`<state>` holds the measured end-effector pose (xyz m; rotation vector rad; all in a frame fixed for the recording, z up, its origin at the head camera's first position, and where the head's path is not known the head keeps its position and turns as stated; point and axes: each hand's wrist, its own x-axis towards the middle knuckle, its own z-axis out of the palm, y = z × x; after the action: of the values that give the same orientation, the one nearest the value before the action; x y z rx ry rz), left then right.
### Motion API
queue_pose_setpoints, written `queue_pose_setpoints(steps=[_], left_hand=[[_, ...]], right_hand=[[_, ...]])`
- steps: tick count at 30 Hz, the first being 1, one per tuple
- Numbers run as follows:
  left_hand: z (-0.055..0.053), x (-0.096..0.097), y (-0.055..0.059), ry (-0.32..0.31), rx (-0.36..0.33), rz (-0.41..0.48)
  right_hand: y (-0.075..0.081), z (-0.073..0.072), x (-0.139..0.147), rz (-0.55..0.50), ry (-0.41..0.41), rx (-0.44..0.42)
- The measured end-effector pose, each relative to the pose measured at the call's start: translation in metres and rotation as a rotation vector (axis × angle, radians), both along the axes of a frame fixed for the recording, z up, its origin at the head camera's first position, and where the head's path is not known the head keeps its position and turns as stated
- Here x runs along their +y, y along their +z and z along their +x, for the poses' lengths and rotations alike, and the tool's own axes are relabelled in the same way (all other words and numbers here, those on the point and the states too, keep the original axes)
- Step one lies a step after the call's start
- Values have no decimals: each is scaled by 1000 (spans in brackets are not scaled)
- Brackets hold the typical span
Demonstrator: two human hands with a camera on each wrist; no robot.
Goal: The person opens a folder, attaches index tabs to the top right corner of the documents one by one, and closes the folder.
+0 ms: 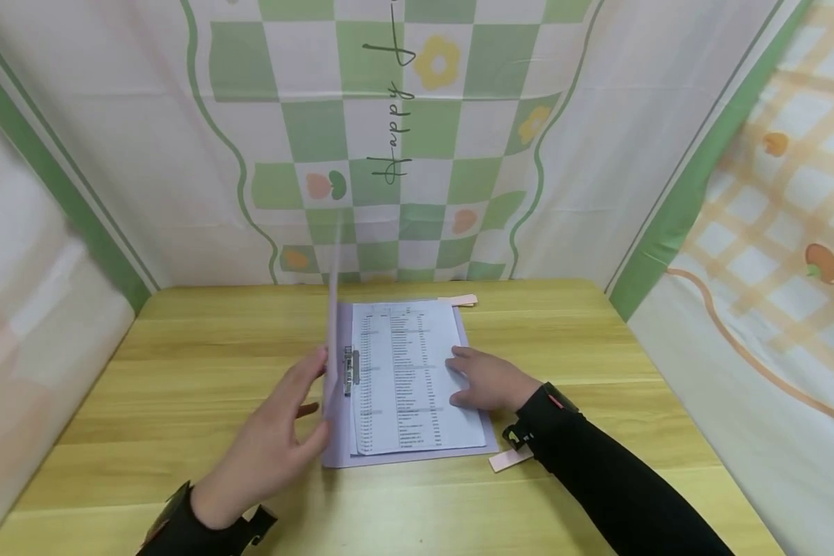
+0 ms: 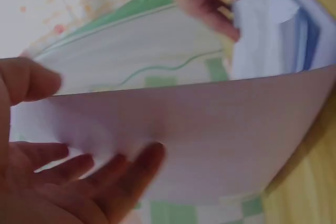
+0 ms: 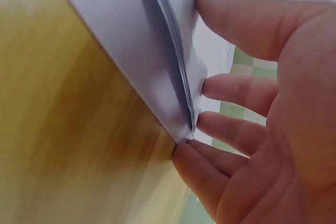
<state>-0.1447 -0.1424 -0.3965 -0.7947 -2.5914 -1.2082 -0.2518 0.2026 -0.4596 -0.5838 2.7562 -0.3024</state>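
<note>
A pale purple clip folder [image 1: 340, 460] lies on the wooden table with its cover [image 1: 332, 332] standing up, nearly edge-on in the head view. Inside it is a stack of printed sheets [image 1: 417, 378] beside a metal clip [image 1: 348, 371]. My left hand [image 1: 271, 432] is at the cover's outer side, its loosely spread fingers against the cover [image 2: 210, 140] and the thumb by its edge. On the right, my right hand [image 1: 493, 378] rests its fingertips on the right margin of the sheets. The right wrist view shows those fingertips [image 3: 205, 85] along the paper edges and the folder's border.
One pale pink strip [image 1: 459, 300] shows at the folder's top right corner, another [image 1: 507, 461] at its lower right, partly under the right wrist. The wooden table [image 1: 215, 340] meets a patterned cloth [image 1: 403, 154] at the back, with cloth hanging on both sides.
</note>
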Motion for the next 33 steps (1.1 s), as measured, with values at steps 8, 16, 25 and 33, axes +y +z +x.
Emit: queue_pose_setpoints(steps=[8, 16, 25, 33], left_hand=[[-4, 22, -14, -52, 108, -94], [-10, 47, -19, -97, 200, -312], [-15, 75, -25, -175, 154, -560], [-15, 97, -46, -163, 167, -726]], right_hand=[[-5, -6, 5, 16, 17, 27], [-2, -13, 16, -55, 99, 41], [1, -34, 37, -170, 190, -2], [0, -39, 45, -231, 170, -2]])
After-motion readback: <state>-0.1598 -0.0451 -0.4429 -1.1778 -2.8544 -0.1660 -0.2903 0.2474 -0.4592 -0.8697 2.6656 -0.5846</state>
